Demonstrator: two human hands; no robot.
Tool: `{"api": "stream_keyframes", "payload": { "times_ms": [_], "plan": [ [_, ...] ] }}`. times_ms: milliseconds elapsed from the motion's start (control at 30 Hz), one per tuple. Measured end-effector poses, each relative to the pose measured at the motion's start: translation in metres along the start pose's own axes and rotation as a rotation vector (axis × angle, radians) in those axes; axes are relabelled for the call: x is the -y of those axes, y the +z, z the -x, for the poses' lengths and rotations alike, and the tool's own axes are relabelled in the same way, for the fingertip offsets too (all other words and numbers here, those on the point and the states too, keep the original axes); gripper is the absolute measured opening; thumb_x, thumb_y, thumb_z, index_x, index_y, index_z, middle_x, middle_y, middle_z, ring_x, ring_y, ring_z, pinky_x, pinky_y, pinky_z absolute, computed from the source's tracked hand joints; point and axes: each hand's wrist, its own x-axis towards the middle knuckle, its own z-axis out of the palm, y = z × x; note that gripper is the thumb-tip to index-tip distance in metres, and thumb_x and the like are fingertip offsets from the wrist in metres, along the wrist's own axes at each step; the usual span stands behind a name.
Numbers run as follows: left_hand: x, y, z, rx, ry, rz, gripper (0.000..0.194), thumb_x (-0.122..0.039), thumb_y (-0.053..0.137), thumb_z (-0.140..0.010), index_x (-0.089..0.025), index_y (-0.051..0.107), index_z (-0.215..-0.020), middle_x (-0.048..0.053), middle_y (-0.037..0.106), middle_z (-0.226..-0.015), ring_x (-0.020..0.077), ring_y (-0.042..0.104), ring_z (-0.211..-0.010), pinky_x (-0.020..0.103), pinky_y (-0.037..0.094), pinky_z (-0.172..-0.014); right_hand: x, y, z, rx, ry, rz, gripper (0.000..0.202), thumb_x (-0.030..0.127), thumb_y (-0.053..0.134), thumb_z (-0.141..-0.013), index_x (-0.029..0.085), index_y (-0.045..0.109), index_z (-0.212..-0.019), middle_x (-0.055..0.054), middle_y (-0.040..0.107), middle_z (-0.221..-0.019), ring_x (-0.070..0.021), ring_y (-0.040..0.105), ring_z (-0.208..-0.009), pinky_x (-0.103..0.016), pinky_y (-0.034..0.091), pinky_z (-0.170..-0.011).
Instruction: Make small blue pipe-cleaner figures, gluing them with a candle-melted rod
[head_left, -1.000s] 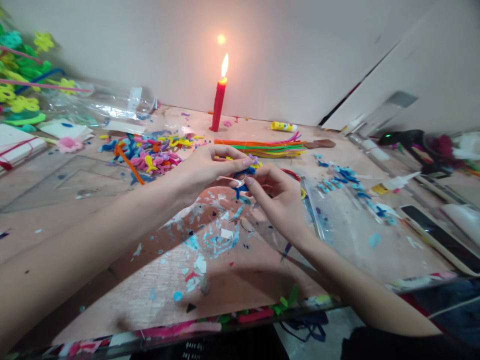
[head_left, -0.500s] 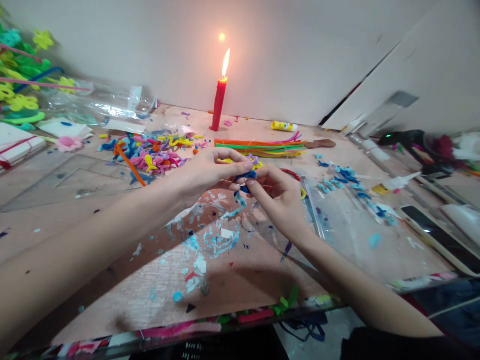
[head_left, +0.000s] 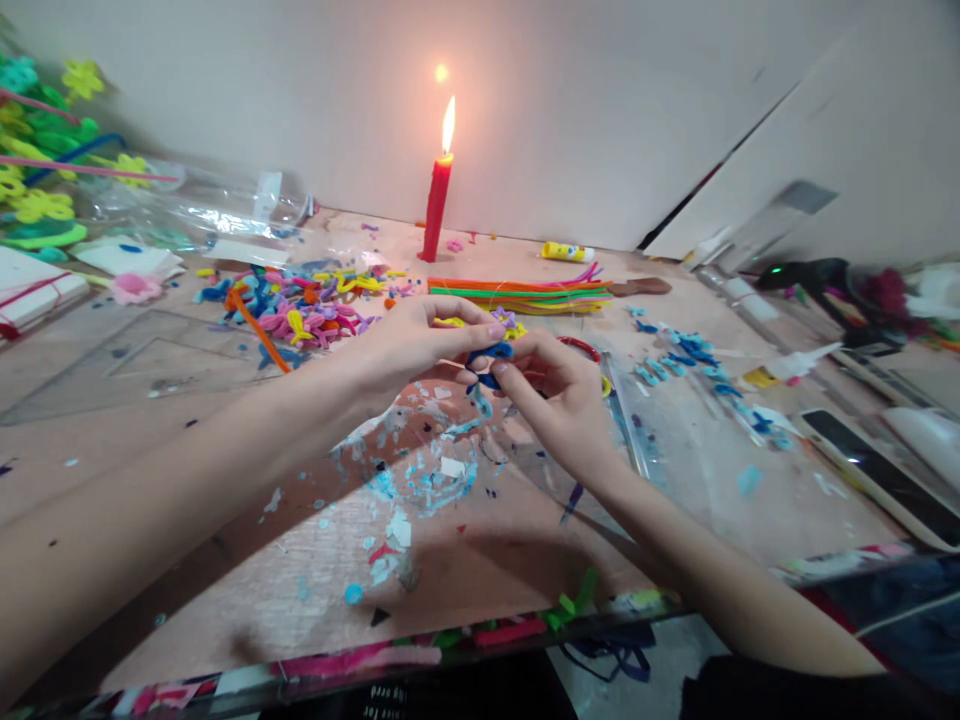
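Observation:
Between both hands, above the middle of the table, is a small dark-blue fuzzy piece of pipe cleaner (head_left: 487, 353), bent into a curl, with a light-blue part (head_left: 481, 402) hanging below it. My left hand (head_left: 442, 335) pinches its upper left side between thumb and fingers. From the right, my right hand (head_left: 551, 385) grips it, thumb in front. The fingers hide part of the piece. Just behind the hands lies a bundle of orange, green and yellow pipe cleaners (head_left: 525, 293), with small purple and yellow pieces in front of it.
A lit red candle (head_left: 435, 210) stands behind the hands. To its left is a heap of coloured pipe-cleaner pieces (head_left: 315, 312). At right lie blue pieces (head_left: 690, 350), a glue bottle (head_left: 795, 366) and a phone (head_left: 877, 470). A yellow glue stick (head_left: 567, 251) lies by the wall.
Both hands stay nearly in place, still holding the blue piece, whose curl shows a little more openly between the fingers. The whole view has shifted very slightly.

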Motion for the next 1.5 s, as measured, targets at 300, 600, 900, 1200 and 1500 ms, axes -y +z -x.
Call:
{"api": "stream_keyframes", "payload": {
  "times_ms": [300,600,900,1200,1500],
  "plan": [
    [0.001,-0.002,-0.001,0.031,-0.001,0.000,0.013,-0.023,0.075,-0.080,-0.013,0.068,-0.083,0.001,0.067,-0.076,0.0070,0.059,-0.061,0.020,0.047,-0.061,0.000,0.000,0.000,0.012,0.012,0.011,0.005,0.025,0.060,-0.087,0.021,0.062,-0.084,0.003,0.065,-0.076,-0.0109,0.060,-0.065,-0.026,0.050,-0.061],
    [0.000,-0.001,-0.002,-0.063,0.063,-0.008,0.014,-0.025,0.076,-0.080,-0.014,0.066,-0.080,0.001,0.066,-0.075,0.0088,0.059,-0.064,0.023,0.048,-0.063,0.000,-0.001,-0.001,0.021,0.002,-0.025,0.013,0.034,0.059,-0.092,0.022,0.063,-0.089,-0.001,0.069,-0.087,-0.0129,0.065,-0.076,-0.027,0.054,-0.064],
    [0.003,0.002,-0.002,-0.108,0.140,-0.225,0.017,-0.030,0.076,-0.079,-0.017,0.064,-0.078,0.003,0.067,-0.072,0.0111,0.060,-0.060,0.025,0.047,-0.058,-0.001,0.000,-0.001,-0.032,0.018,-0.019,0.012,0.033,0.062,-0.088,0.022,0.061,-0.085,0.000,0.066,-0.081,-0.0129,0.063,-0.073,-0.025,0.054,-0.061],
    [0.007,0.002,-0.002,-0.124,0.334,-0.417,0.019,-0.036,0.070,-0.082,-0.018,0.064,-0.079,0.003,0.067,-0.074,0.0130,0.061,-0.066,0.026,0.044,-0.059,-0.004,-0.002,0.000,-0.055,0.001,-0.053,0.013,0.032,0.061,-0.090,0.020,0.062,-0.085,0.000,0.066,-0.083,-0.0118,0.063,-0.075,-0.024,0.053,-0.062],
    [0.010,0.002,-0.002,-0.144,0.441,-0.525,0.018,-0.034,0.066,-0.086,-0.016,0.065,-0.087,0.005,0.071,-0.082,0.0127,0.065,-0.070,0.024,0.047,-0.062,-0.005,-0.001,0.001,-0.096,-0.032,-0.027,0.015,0.031,0.066,-0.088,0.023,0.058,-0.098,0.001,0.062,-0.095,-0.0112,0.062,-0.078,-0.026,0.054,-0.066]
  ]
}}
